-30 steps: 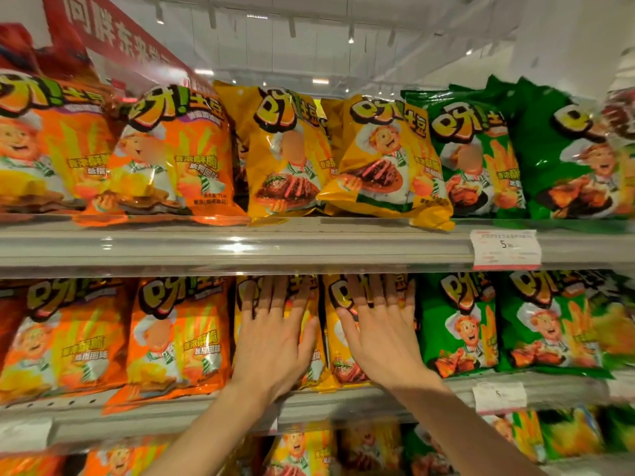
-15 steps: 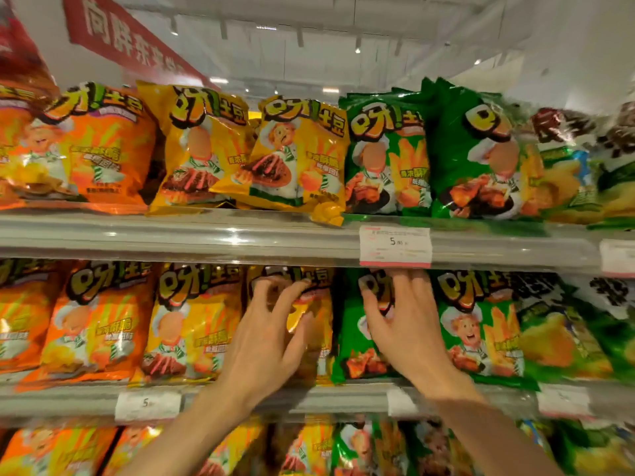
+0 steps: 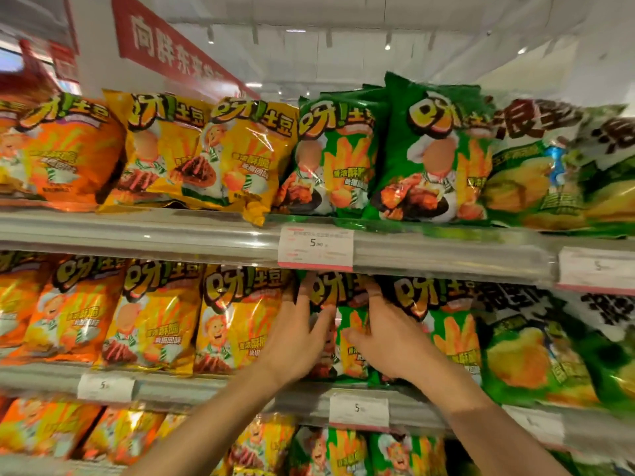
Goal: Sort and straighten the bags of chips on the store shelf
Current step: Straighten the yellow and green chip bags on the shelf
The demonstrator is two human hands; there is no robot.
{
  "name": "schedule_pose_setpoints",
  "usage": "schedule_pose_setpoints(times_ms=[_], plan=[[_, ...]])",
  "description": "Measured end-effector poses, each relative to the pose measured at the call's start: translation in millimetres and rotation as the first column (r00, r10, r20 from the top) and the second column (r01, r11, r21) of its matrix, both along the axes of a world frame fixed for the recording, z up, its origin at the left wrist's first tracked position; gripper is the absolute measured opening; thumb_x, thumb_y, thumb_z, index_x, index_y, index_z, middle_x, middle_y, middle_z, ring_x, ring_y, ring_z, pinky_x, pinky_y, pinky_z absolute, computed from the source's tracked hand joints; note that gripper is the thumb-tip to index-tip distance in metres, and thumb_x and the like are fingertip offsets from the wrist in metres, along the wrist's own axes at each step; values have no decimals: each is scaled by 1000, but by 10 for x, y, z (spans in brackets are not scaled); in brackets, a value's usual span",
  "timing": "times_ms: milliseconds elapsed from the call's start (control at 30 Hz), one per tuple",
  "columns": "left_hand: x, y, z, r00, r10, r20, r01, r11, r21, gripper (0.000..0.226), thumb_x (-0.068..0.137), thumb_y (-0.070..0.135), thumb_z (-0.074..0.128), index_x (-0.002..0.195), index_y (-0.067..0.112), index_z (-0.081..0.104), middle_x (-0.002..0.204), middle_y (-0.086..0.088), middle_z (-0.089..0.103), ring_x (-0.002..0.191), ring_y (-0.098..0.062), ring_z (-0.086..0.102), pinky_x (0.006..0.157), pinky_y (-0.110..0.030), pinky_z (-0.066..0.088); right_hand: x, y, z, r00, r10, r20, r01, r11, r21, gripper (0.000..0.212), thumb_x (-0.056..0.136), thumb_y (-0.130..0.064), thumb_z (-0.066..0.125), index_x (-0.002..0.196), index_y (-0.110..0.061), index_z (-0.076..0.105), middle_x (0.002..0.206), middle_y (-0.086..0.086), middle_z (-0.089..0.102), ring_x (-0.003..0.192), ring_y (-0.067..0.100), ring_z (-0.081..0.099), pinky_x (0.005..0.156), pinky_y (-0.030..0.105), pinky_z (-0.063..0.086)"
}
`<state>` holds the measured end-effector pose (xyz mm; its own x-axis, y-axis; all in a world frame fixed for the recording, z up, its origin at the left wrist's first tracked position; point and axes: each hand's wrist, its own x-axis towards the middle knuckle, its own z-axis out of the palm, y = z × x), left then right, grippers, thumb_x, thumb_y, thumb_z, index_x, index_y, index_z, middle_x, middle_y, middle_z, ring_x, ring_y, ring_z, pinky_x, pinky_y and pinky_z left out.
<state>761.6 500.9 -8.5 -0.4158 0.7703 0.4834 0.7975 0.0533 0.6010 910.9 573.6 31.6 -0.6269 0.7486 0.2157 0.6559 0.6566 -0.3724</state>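
Both hands are up at the middle shelf, centre of the frame, working on one green bag of chips that stands between a yellow bag on its left and another green bag on its right. The left hand lies on the bag's left edge with fingers nearly straight and the thumb spread across its front. The right hand is on the right edge, fingers reaching up behind the price tag; whether they curl round the bag I cannot tell. The bag looks light, puffed with air, with slick crinkly foil and brittle contents, so I would press gently. Best taken by the side seams or the top seal, not squeezed in the middle. More orange, yellow and green bags fill the shelves above and below
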Motion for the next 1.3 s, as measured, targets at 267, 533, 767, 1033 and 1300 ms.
schedule_pose_setpoints(times_ms=[267, 533, 767, 1033, 1300], plan=[[-90, 85, -142, 978, -127, 163, 108, 987, 117, 61, 100, 51, 41, 150, 54, 5, 144, -2, 43, 108, -13, 62, 95, -35, 52, -7, 52, 17, 942, 85, -324, -152, 970, -188, 97, 81, -26, 78, 150, -37, 11, 140, -12, 33, 116, 3, 38, 77, 13, 38], [-65, 140, -103, 979, -94, 182, 61, 982, 176, 60, 102, 45, 40, 155, 37, 12, 158, -1, 31, 139, -19, 37, 102, -25, 32, -31, 56, -27, 928, 68, -367, -149, 969, -197, 103, 77, -27, 81, 155, -36, 14, 154, -6, 29, 137, 9, 32, 99, 18, 30], [-76, 183, -100, 986, -80, 146, 53, 982, 180, 66, 100, 50, 41, 157, 32, 11, 162, -1, 17, 146, -22, 27, 115, -36, 31, -27, 69, -39, 952, -1, -305, -58, 981, -184, 94, 76, -33, 81, 152, -26, 26, 151, -1, 26, 134, 12, 34, 96, 19, 33], [-68, 128, -43, 981, -117, 153, 99, 988, 121, 52, 105, 39, 35, 154, 32, 18, 139, -7, 48, 114, -20, 54, 86, -28, 44, -12, 101, -55, 975, -35, -221, -4, 985, -175, 85, 82, -31, 76, 150, -26, 27, 157, 1, 18, 133, 15, 38, 83, 9, 35], [-587, -484, 24, 881, 67, -469, 24, 982, 186, 48, 94, 23, 59, 139, 23, 44, 128, -6, 50, 114, -20, 51, 85, -28, 48, -24, -161, -129, 997, -44, -68, 64, 940, 336, 70, 99, -52, 42, 156, -24, 13, 157, 13, 10, 144, 33, 21, 116, 42, 27]])
